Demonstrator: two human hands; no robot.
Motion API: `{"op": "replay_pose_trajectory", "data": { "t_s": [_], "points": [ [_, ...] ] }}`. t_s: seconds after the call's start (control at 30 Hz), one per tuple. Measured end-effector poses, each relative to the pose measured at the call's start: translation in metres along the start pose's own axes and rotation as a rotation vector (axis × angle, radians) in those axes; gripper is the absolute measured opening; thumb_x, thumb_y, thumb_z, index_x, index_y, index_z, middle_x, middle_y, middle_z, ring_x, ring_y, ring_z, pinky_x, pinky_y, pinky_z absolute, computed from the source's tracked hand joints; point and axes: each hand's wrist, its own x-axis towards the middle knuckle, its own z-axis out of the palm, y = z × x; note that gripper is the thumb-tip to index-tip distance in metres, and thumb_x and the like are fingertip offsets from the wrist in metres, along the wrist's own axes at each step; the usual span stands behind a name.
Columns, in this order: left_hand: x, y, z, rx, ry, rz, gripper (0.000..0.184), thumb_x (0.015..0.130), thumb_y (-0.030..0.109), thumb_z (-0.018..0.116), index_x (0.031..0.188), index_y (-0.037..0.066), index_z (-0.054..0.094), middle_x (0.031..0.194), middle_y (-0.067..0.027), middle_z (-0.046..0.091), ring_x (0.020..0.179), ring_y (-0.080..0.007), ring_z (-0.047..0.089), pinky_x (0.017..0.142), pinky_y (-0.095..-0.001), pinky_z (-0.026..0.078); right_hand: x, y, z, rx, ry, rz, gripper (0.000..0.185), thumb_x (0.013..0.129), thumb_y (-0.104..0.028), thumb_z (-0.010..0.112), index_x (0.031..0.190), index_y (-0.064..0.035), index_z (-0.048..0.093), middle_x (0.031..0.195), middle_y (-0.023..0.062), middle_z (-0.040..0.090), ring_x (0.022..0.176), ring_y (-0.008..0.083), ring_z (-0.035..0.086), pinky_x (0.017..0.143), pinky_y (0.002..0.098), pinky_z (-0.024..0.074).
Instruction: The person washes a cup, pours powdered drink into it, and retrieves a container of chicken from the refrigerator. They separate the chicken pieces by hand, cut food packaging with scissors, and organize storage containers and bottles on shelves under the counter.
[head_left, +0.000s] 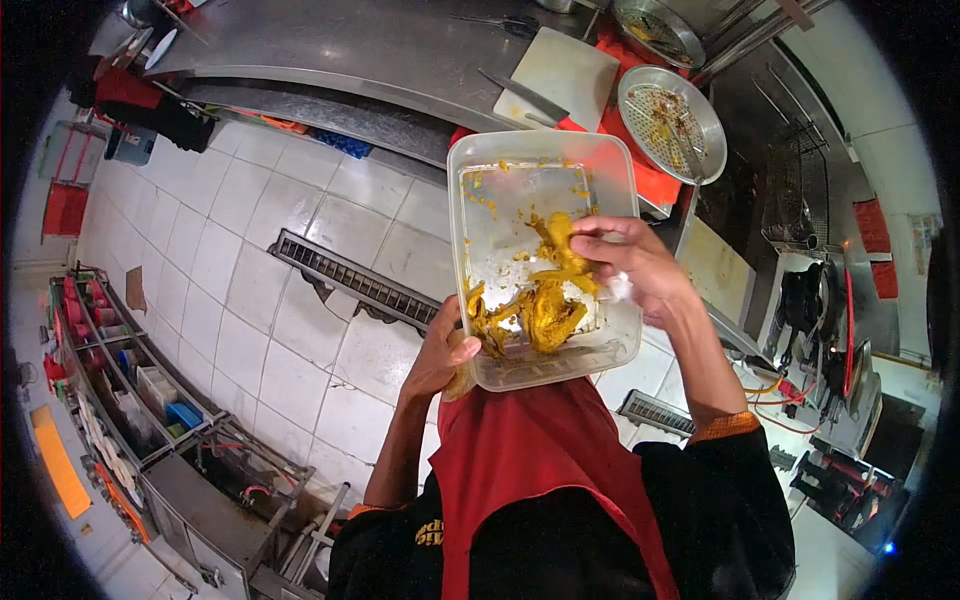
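Observation:
A clear plastic container [483,245] is held up in front of my red apron. My left hand [438,352] grips its lower left side, thumb over the rim. My right hand [640,268] reaches in over the right rim, its fingers closed on a yellow-coated chicken piece [560,238]. More yellow chicken pieces [550,318] lie toward the container's near end. Yellow crumbs are scattered across the bottom. A small white patch shows by my right palm; I cannot make out what it is.
A steel counter [400,45] runs along the far side, bearing a white cutting board [560,75] and a knife [525,97]. A perforated round tray [665,125] stands to their right. Wire fryer baskets [797,190] are at the right. A drain grate [350,280] crosses the tiled floor.

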Motion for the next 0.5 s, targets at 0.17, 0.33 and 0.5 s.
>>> {"op": "replay_pose_trajectory", "data": {
  "t_s": [0.17, 0.33, 0.5],
  "points": [
    [0.004, 0.009, 0.01, -0.06, 0.032, -0.026, 0.084, 0.073, 0.048, 0.066, 0.134, -0.001, 0.037, 0.129, -0.0112, 0.047, 0.123, -0.0197, 0.041, 0.104, -0.035, 0.03, -0.041, -0.011, -0.055, 0.297, 0.249, -0.202, 0.027, 0.083, -0.011, 0.068, 0.106, -0.0016, 0.059, 0.077, -0.0002, 0.06, 0.046, 0.0026, 0.043, 0.041, 0.018, 0.0349],
    [0.014, -0.015, -0.001, 0.082, 0.04, 0.006, 0.094, 0.071, 0.061, 0.064, 0.135, -0.002, 0.036, 0.133, -0.0114, 0.044, 0.124, -0.0216, 0.04, 0.104, -0.0358, 0.032, -0.069, -0.003, -0.146, 0.584, 0.418, -0.316, 0.027, 0.086, -0.015, 0.064, 0.107, -0.0015, 0.056, 0.079, 0.0004, 0.058, 0.048, 0.0033, 0.04, 0.043, 0.0195, 0.0362],
    [0.004, -0.024, 0.003, 0.067, 0.194, -0.146, 0.1, 0.069, 0.068, 0.062, 0.136, -0.002, 0.036, 0.13, -0.0117, 0.047, 0.119, -0.0234, 0.045, 0.1, -0.0359, 0.035, -0.045, 0.076, -0.278, 0.706, 0.6, -0.218, 0.012, 0.086, -0.017, 0.063, 0.091, -0.0066, 0.058, 0.069, -0.0016, 0.052, 0.049, 0.0054, 0.042, 0.043, 0.0203, 0.036]
  ]
}}
